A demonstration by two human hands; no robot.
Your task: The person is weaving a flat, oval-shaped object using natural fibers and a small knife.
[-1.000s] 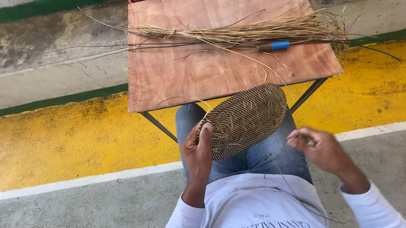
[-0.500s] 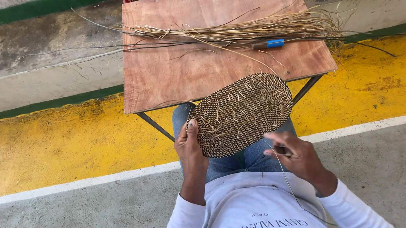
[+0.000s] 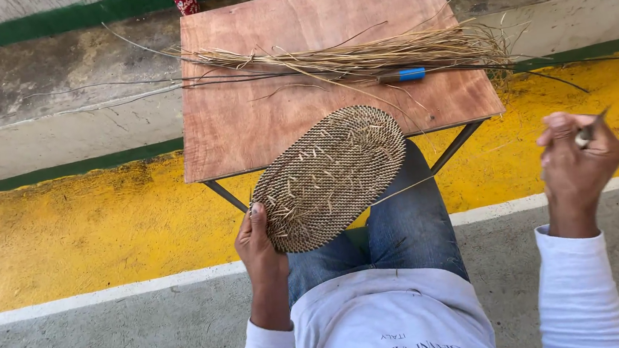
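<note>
woven oval mat [image 3: 329, 176] gripped by left hand [image 3: 259, 239]; right hand [image 3: 576, 156] pinches thin tool [image 3: 588, 132].

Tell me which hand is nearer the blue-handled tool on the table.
Right. The right hand is raised beside the table's right corner, below and right of the blue-handled tool. The left hand grips the woven oval mat farther away, lower left.

Left hand [image 3: 259, 239] low near lap, fingers curled in grip, thumb on top, forearm running back toward my torso. Right hand [image 3: 577, 159] raised out to right, fingers pinched closed, wrist upright, sleeve white.
</note>
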